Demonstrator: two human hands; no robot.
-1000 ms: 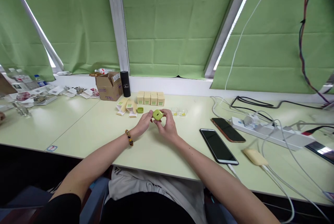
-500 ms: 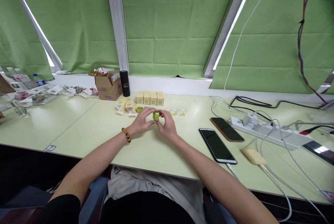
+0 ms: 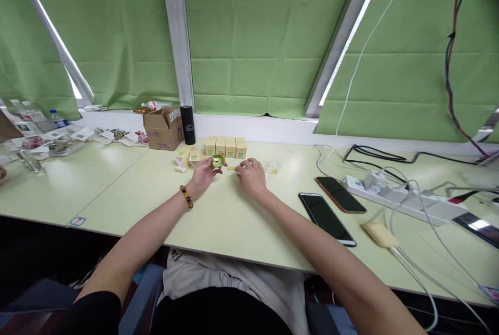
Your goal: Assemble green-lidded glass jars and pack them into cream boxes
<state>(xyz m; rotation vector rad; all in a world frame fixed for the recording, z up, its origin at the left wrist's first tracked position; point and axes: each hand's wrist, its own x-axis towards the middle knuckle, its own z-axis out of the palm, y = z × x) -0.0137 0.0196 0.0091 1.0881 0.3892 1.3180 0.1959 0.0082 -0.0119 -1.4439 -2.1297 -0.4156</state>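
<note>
My left hand (image 3: 201, 178) is closed around a small green square case (image 3: 218, 161), its hollow side tilted up and something pale inside. To the right of it, my right hand (image 3: 251, 178) is low over the table, fingertips bent together beside a row of tiny yellow pieces (image 3: 231, 168). Whether a piece is between those fingertips is too small to see. Clear plastic cups (image 3: 274, 168), one with a bit of yellow in it, stand just beyond my right hand. Opened cream cartons (image 3: 182, 159) lie behind my left hand, which partly covers one of them.
Several closed cream boxes (image 3: 225, 147) stand in a row at the back. A cardboard box (image 3: 163, 129) and a black bottle (image 3: 187, 126) are to their left. Phones (image 3: 326, 218), a power strip (image 3: 401, 198) and loose cables lie on the right. Small packets (image 3: 105, 137) fill the far left.
Both hands were together on the green case. Now they are apart: the left has carried the case left and turned its hollow side up, while the right has let go and lowered to the yellow pieces.
</note>
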